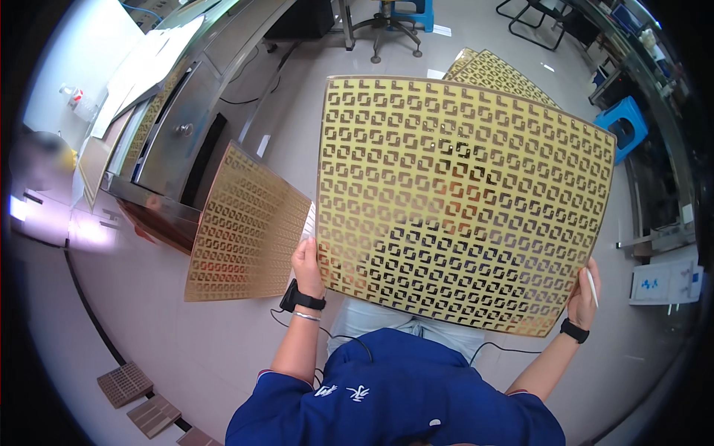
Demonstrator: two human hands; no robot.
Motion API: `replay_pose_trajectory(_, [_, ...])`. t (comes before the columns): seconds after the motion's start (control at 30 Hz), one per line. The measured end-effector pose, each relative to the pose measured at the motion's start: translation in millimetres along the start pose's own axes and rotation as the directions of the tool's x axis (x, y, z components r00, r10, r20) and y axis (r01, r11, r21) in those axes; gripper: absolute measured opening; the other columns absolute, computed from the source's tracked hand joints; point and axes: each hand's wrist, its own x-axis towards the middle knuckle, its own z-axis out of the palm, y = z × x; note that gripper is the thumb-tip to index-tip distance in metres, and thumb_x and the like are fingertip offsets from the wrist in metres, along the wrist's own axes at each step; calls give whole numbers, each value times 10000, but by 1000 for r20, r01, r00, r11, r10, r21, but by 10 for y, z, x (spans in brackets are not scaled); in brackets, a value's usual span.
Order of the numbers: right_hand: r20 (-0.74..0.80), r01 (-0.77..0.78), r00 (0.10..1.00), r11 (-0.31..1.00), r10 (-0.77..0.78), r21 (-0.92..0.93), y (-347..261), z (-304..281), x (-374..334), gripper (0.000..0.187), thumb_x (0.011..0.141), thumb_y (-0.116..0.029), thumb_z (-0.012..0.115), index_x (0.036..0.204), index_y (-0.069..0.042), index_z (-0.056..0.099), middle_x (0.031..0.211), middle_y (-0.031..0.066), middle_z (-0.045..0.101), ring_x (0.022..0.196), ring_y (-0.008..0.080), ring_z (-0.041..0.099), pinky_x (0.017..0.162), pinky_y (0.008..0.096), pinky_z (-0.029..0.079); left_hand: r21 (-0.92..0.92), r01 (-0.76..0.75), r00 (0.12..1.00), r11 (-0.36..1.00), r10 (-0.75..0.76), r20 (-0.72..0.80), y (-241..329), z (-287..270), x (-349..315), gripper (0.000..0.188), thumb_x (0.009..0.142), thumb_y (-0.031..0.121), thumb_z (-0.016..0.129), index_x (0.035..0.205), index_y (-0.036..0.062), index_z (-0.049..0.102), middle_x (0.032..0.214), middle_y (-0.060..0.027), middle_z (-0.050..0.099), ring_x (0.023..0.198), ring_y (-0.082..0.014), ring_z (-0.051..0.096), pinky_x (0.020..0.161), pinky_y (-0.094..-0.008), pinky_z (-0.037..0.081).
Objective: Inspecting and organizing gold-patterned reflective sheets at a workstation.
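Observation:
A large yellow circuit board panel (465, 201) with rows of small copper-coloured L-shaped pads is held up, tilted, in front of my body. Its lower left edge is gripped by my left hand (306, 266), with the fingers closed around it. At the lower right edge, my right hand (583, 301) grips the same panel, some of its fingers hidden behind. A thin white stick, perhaps a pen (592, 288), is also in the right hand. Left of the held panel, a second patterned panel (242, 230) stands on edge, close to my left hand.
More patterned panels (506, 74) show behind the held one. A metal drawer cabinet (175, 130) stands at left, with papers (152, 63) and a bottle (80, 100) above. Blue stool (625, 126) and white box (666, 282) are at right. Small panels (125, 383) lie lower left.

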Motion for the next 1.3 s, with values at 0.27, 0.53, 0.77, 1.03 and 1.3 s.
replay_pose_trajectory(0.27, [6, 12, 1000, 1000, -12, 18, -38, 43, 25, 270, 937, -112, 478, 1172, 19, 499, 1068, 82, 618, 963, 117, 592, 814, 228, 461, -47, 43, 999, 998, -43, 5, -104, -56, 18, 274, 963, 201, 434, 875, 0, 599, 833, -11, 628, 707, -59, 554, 646, -224, 456])
replay_pose_trajectory(0.53, [33, -1, 999, 999, -1, 46, -107, 67, 27, 272, 926, -116, 499, 1156, 30, 502, 1057, 95, 620, 952, 123, 602, 815, 229, 469, -15, 61, 998, 998, -61, -21, -118, -2, -9, 267, 961, 208, 442, 878, 7, 596, 832, -5, 623, 719, -61, 553, 660, -225, 447])
replay_pose_trajectory(0.77, [-90, -5, 996, 999, 9, 40, -274, 238, 124, 121, 943, -139, 492, 962, -41, 560, 877, 2, 618, 762, 63, 575, 679, 198, 455, -52, 77, 997, 996, -78, -13, -123, -32, -25, 268, 962, 227, 447, 883, 16, 592, 845, -30, 645, 738, -96, 601, 660, -235, 475])
replay_pose_trajectory(1.03, [-273, 27, 961, 999, -38, -43, -159, 447, 193, 158, 936, -186, 538, 887, -41, 578, 760, -50, 555, 670, 14, 492, 599, 156, 405, 55, 114, 992, 992, -117, 41, -267, -162, 35, 283, 968, 239, 437, 940, 4, 592, 917, -34, 634, 812, -99, 589, 721, -242, 465])
replay_pose_trajectory(1.3, [-276, 80, 956, 994, -99, -77, -114, 371, 182, 156, 923, -173, 559, 949, -20, 580, 777, -29, 560, 692, 34, 508, 627, 167, 427, -14, 160, 976, 987, -156, 155, -86, -172, 425, 280, 985, 266, 414, 935, 45, 579, 807, 17, 586, 690, -57, 503, 626, -217, 427])
